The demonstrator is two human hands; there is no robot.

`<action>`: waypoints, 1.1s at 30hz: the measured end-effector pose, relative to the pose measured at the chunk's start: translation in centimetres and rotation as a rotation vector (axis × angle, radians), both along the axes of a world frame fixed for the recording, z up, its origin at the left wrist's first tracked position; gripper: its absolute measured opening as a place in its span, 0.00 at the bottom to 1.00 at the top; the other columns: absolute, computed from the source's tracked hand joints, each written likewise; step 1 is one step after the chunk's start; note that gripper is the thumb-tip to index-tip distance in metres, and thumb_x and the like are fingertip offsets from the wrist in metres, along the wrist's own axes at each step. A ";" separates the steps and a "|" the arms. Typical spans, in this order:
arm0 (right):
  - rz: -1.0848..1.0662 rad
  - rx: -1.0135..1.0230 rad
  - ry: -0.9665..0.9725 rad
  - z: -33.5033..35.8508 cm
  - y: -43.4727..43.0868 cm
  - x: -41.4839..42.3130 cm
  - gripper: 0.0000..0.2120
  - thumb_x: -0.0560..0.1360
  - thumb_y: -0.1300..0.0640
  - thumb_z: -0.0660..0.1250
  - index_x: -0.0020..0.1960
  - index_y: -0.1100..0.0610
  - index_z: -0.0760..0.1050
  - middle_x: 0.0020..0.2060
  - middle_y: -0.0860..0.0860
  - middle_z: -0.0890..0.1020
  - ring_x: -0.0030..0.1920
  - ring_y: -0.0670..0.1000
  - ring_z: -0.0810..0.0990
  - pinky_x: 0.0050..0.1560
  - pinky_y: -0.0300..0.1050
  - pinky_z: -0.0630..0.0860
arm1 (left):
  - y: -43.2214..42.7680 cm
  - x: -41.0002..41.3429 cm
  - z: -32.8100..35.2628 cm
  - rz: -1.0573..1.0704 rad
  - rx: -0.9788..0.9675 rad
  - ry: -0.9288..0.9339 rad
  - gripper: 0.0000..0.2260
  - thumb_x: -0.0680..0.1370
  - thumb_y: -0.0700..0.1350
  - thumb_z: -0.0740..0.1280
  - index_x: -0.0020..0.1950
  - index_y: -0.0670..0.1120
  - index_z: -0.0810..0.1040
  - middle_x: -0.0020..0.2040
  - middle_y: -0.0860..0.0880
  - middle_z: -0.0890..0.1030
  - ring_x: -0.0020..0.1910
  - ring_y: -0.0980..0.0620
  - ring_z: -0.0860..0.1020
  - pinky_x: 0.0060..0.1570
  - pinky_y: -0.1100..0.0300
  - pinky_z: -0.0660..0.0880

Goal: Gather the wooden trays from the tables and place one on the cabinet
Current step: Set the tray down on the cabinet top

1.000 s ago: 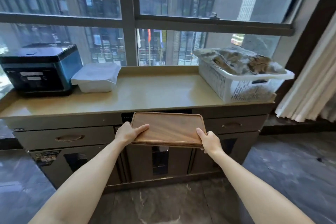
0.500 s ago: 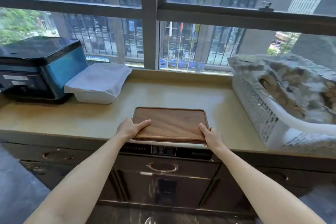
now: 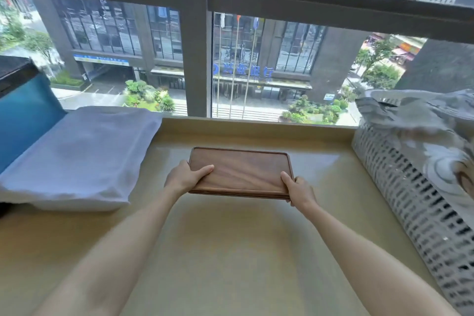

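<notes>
A brown wooden tray (image 3: pixel 243 172) with a raised rim is held over the middle of the beige cabinet top (image 3: pixel 230 251), towards the window. Layered edges along its near side suggest a stack, though I cannot tell how many trays. My left hand (image 3: pixel 186 177) grips its near left corner with the thumb lying on top. My right hand (image 3: pixel 298 188) grips the near right corner. Whether the tray rests on the cabinet top or hovers just above it is unclear.
A white cloth-covered box (image 3: pixel 77 159) lies on the left, beside a blue and black appliance (image 3: pixel 23 108). A white plastic basket (image 3: pixel 415 202) holding patterned fabric (image 3: pixel 431 131) stands on the right. A large window (image 3: pixel 195 41) closes off the back.
I have moved closer and both hands have carried the tray from in front of the cabinet, past its front edge, out over the middle of the top.
</notes>
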State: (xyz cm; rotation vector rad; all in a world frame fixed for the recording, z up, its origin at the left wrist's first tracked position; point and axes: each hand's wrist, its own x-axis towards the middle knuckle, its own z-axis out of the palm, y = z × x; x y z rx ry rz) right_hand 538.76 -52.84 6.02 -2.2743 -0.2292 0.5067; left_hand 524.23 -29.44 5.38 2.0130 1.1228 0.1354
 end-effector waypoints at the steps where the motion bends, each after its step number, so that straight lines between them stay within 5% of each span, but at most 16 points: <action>1: -0.002 -0.007 0.007 -0.3 0.7 0.9 0.19 0.76 0.42 0.57 0.34 0.56 0.64 0.32 0.57 0.77 0.33 0.55 0.74 0.39 0.48 0.69 | 0.6 0.9 -0.4 -0.004 -0.006 0.004 0.31 0.68 0.65 0.68 0.57 0.40 0.74 0.54 0.44 0.80 0.54 0.43 0.78 0.55 0.50 0.75; 15: 0.138 -0.108 -0.008 -2.9 6.4 9.9 0.19 0.79 0.45 0.55 0.38 0.58 0.67 0.46 0.58 0.76 0.54 0.61 0.76 0.45 0.46 0.65 | 5.3 8.2 -3.1 0.060 -0.015 0.094 0.33 0.67 0.69 0.64 0.57 0.43 0.78 0.56 0.43 0.82 0.55 0.42 0.79 0.54 0.52 0.75; 19: 0.178 -0.143 -0.017 -3.2 7.7 11.3 0.21 0.79 0.44 0.53 0.37 0.58 0.69 0.45 0.58 0.76 0.49 0.59 0.75 0.46 0.47 0.66 | 6.1 9.2 -3.3 0.042 0.020 0.133 0.30 0.69 0.68 0.63 0.59 0.45 0.78 0.57 0.43 0.82 0.57 0.42 0.78 0.55 0.53 0.74; 25: 0.254 -0.256 -0.081 -2.9 8.6 12.6 0.26 0.79 0.45 0.51 0.59 0.66 0.72 0.60 0.64 0.76 0.61 0.63 0.74 0.59 0.51 0.70 | 7.4 10.8 -2.9 -0.011 0.099 0.266 0.36 0.71 0.68 0.60 0.65 0.41 0.72 0.64 0.42 0.77 0.63 0.41 0.74 0.59 0.52 0.72; 33: 0.398 -0.482 -0.194 -2.4 9.1 13.6 0.27 0.80 0.43 0.46 0.59 0.62 0.73 0.60 0.61 0.78 0.60 0.60 0.75 0.56 0.51 0.71 | 9.0 11.5 -2.5 -0.068 0.186 0.343 0.36 0.68 0.71 0.61 0.59 0.42 0.76 0.60 0.42 0.77 0.59 0.42 0.76 0.56 0.50 0.76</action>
